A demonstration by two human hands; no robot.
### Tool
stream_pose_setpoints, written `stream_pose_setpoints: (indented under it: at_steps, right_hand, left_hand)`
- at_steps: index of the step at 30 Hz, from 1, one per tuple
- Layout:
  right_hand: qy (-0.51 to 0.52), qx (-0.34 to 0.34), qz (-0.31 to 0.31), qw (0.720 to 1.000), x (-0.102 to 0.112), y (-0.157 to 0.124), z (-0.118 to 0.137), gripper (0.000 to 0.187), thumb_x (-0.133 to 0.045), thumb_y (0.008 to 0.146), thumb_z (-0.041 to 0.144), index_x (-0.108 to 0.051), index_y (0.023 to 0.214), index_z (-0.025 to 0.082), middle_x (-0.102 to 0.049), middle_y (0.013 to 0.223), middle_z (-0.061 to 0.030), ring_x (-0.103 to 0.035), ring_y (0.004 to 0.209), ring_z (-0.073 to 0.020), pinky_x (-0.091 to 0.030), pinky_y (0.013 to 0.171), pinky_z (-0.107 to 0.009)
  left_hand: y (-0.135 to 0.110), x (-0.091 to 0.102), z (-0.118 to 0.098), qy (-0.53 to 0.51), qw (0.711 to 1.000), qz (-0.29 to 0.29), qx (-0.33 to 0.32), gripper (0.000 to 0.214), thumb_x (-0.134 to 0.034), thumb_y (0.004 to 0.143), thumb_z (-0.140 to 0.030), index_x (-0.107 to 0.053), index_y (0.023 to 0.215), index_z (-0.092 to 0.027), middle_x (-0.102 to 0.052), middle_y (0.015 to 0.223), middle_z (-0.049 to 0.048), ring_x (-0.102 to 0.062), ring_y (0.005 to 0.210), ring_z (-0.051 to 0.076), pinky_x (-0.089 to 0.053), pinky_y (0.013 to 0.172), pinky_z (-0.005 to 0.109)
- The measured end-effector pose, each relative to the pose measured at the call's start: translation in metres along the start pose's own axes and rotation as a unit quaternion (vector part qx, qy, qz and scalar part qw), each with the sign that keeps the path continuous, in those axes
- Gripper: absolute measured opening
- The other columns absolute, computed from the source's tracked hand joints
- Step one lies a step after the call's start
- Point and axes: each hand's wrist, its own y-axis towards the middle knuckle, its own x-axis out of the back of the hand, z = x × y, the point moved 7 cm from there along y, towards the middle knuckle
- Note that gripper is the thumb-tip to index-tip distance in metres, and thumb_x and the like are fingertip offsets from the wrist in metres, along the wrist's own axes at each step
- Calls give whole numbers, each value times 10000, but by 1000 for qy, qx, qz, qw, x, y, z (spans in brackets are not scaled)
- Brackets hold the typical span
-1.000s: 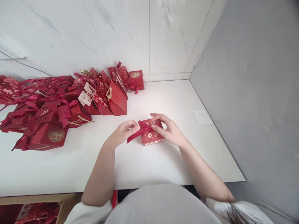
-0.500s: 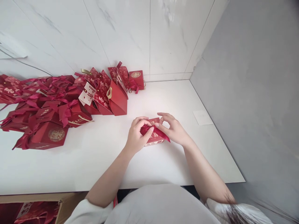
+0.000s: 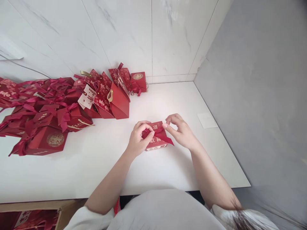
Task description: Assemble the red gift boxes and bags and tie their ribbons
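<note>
A small red gift box [image 3: 158,144] with white lettering lies on the white table in front of me. Across its top runs a dark red ribbon [image 3: 165,136], one tail of which hangs past the right edge. My left hand [image 3: 142,137] rests at the box's left side, thumb and index finger pinched on the ribbon near the knot. Fingers partly hide that end of the box. My right hand [image 3: 180,131] hovers by the box's upper right corner, thumb and curled index finger apart, with nothing visible between them.
Many red gift boxes with ribbons [image 3: 50,139] crowd the table's left side. Taller red bags [image 3: 120,103] stand beside them, and one small box [image 3: 138,80] sits by the tiled wall. A white square [image 3: 207,120] lies at right. An open cardboard carton [image 3: 62,217] is below the front edge.
My right hand has come away from the ribbon, a little to the right, uncovering more of the box top. My left hand keeps its pinch. The view has shifted slightly.
</note>
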Motion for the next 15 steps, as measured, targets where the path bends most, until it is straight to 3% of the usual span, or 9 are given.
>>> stream_pose_setpoints:
  at_steps: [2,5,11,15]
  right_hand:
    - [-38,3,27,999,4,-3,2,335,-613,879,541,-578,754,232,-625,896,-45,-584,830,-196,-478,772,-350]
    - [-38,-15,149,988,-5,-11,0,347,-651,849,492,-552,650,225,-588,685,1,-487,617,-146,-411,593,-305]
    - [18,-42,248,968,-13,-19,1,321,-608,865,385,-479,623,218,-538,603,37,-416,556,-115,-326,535,-277]
    - [34,-64,304,950,-14,-23,-5,346,-610,872,425,-488,628,213,-493,602,44,-364,546,-105,-280,519,-269]
  left_hand:
    - [0,0,0,-1,1000,0,-2,76,-602,894,-273,-621,846,-217,-574,1223,61,-575,1170,229,-451,1025,389]
    - [1,0,-1,8,1000,-2,-8,68,-604,889,-263,-620,844,-215,-584,1210,65,-571,1180,234,-437,1037,396]
    - [2,0,1,18,1000,9,-9,46,-602,883,-239,-616,845,-218,-589,1213,57,-570,1188,230,-434,1029,391]
    - [1,-2,1,23,1000,15,-1,58,-596,887,-254,-617,845,-221,-584,1224,58,-556,1213,234,-434,1026,387]
